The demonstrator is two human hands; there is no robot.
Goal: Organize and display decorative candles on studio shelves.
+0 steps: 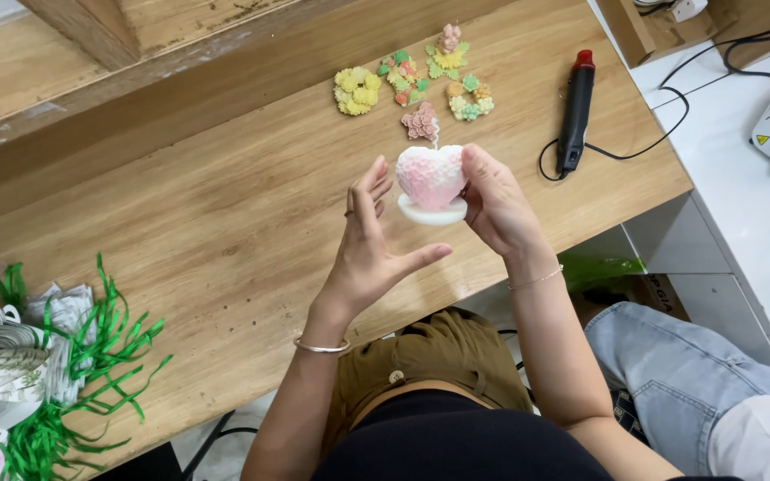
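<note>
My right hand [496, 205] holds a pink and white heart-shaped candle [430, 178] on a white base, lifted above the wooden table [225, 223]. A short wick sticks up from its top. My left hand [369, 249] is beside the candle on its left, fingers spread, fingertips close to or just touching its side. Just beyond the candle a small pink flower-shaped candle [421, 121] lies on the table.
Several small flower candles lie further back: a yellow cluster [356, 91], a green and orange one [404, 78], two more [470, 98]. A black and red heat tool [576, 111] with a cable lies right. Green shredded ribbon and paper bags [37, 374] sit front left. Another person's jeans-clad knee [688, 374] is at right.
</note>
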